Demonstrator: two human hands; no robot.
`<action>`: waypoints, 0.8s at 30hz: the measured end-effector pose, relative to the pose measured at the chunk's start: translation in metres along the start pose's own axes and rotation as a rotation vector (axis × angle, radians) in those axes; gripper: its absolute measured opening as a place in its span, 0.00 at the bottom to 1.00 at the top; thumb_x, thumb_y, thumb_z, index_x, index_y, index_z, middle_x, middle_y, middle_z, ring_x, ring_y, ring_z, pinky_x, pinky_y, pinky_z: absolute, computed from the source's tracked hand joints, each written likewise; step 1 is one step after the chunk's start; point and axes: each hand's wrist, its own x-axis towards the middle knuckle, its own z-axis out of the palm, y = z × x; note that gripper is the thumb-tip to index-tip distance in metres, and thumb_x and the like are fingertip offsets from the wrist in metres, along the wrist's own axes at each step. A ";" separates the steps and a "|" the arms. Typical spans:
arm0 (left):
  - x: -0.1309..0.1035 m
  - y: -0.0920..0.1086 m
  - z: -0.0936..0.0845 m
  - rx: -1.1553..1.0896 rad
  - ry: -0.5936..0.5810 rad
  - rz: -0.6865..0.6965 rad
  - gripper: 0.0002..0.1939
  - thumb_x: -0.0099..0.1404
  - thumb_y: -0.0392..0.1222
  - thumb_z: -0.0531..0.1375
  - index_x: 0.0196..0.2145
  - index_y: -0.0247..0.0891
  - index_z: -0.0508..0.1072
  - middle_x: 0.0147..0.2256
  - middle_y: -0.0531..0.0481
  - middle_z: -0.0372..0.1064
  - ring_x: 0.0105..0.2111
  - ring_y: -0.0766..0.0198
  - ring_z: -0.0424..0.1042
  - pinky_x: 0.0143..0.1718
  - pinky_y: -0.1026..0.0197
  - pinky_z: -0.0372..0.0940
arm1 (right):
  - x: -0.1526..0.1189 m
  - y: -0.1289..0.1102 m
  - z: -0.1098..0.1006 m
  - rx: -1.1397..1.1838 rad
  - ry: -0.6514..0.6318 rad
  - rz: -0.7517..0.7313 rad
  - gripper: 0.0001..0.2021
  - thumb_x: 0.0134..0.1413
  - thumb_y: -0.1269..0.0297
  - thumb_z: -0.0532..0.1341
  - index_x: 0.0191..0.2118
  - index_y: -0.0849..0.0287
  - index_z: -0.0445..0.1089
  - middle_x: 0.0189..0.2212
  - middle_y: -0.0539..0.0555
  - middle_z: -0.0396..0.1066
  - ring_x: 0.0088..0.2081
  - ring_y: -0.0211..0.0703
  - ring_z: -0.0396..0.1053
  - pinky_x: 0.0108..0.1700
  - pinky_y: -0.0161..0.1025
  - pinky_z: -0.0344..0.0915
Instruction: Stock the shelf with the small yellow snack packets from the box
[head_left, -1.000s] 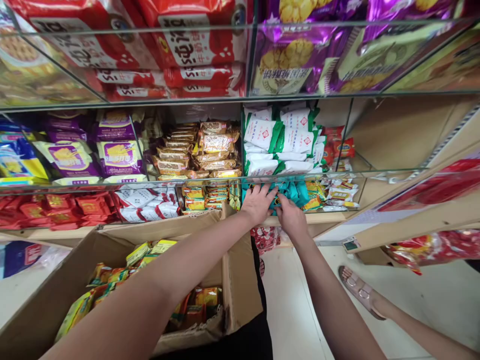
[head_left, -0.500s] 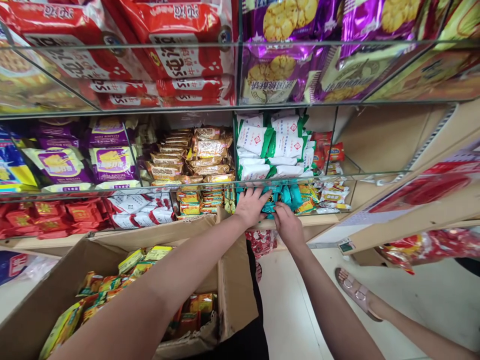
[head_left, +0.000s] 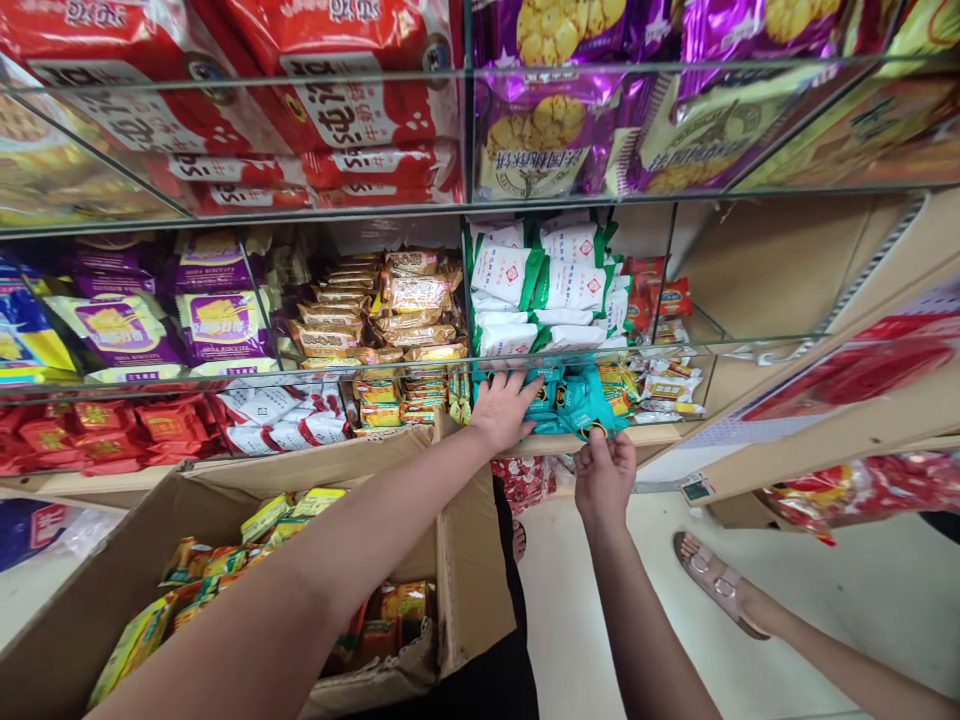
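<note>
On the lower shelf, several teal packets [head_left: 564,398] lie behind the glass front strip. My left hand [head_left: 504,408] rests on the left part of them, fingers spread. At the right end of the pile, my right hand [head_left: 606,468] pinches a teal packet [head_left: 592,422] between thumb and fingers, at the shelf's front edge. White and green packets [head_left: 574,285] are stacked just behind. Yellow-green packets [head_left: 619,388] lie right of the teal ones. An open cardboard box [head_left: 476,560] with yellow and orange packets [head_left: 277,515] sits below my left forearm.
Glass strips and dividers [head_left: 360,370] run along the shelves. Red packs [head_left: 360,110] and purple packs [head_left: 547,120] fill the upper shelf. At the lower right another person's sandalled foot [head_left: 716,580] stands on the floor.
My right hand has moved right and slightly down, and now pinches a packet at the pile's right end. More teal packets show between the hands. My left hand has stayed in place.
</note>
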 end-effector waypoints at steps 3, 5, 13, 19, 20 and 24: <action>-0.001 0.002 0.000 -0.001 0.012 -0.014 0.31 0.58 0.47 0.53 0.58 0.48 0.49 0.57 0.47 0.45 0.51 0.50 0.49 0.45 0.49 0.54 | -0.005 0.005 -0.005 0.162 -0.016 0.196 0.18 0.37 0.61 0.66 0.29 0.56 0.54 0.17 0.37 0.50 0.14 0.25 0.43 0.17 0.26 0.43; -0.002 0.004 -0.001 -0.005 0.021 -0.022 0.28 0.59 0.44 0.51 0.57 0.48 0.50 0.57 0.48 0.44 0.51 0.50 0.49 0.45 0.49 0.54 | -0.006 0.009 -0.008 0.177 -0.021 0.273 0.19 0.36 0.60 0.67 0.28 0.56 0.53 0.15 0.36 0.49 0.14 0.25 0.43 0.16 0.27 0.41; -0.002 -0.004 -0.008 -0.080 0.007 0.022 0.26 0.58 0.37 0.50 0.55 0.46 0.55 0.57 0.50 0.48 0.51 0.53 0.51 0.47 0.51 0.56 | -0.007 0.014 -0.003 0.222 -0.065 0.362 0.20 0.37 0.59 0.66 0.24 0.57 0.51 0.14 0.37 0.46 0.13 0.26 0.44 0.16 0.28 0.41; -0.006 -0.007 -0.014 -0.186 0.055 0.107 0.25 0.58 0.34 0.51 0.54 0.41 0.57 0.56 0.45 0.50 0.54 0.56 0.49 0.54 0.54 0.52 | -0.015 0.019 -0.001 0.212 -0.049 0.314 0.19 0.37 0.61 0.66 0.26 0.57 0.52 0.15 0.37 0.51 0.14 0.26 0.42 0.15 0.28 0.41; -0.008 -0.006 -0.016 -0.217 0.075 0.115 0.25 0.58 0.33 0.51 0.54 0.40 0.58 0.56 0.45 0.50 0.54 0.57 0.50 0.55 0.55 0.51 | -0.017 0.019 0.000 0.222 -0.031 0.318 0.19 0.36 0.62 0.67 0.27 0.57 0.53 0.16 0.37 0.52 0.14 0.26 0.42 0.15 0.28 0.41; -0.022 0.002 -0.020 -0.463 0.001 0.017 0.24 0.58 0.40 0.53 0.53 0.37 0.58 0.51 0.44 0.59 0.50 0.59 0.59 0.51 0.57 0.58 | -0.028 0.013 0.008 0.232 -0.051 0.344 0.18 0.37 0.63 0.67 0.26 0.57 0.53 0.15 0.38 0.51 0.14 0.26 0.43 0.16 0.27 0.42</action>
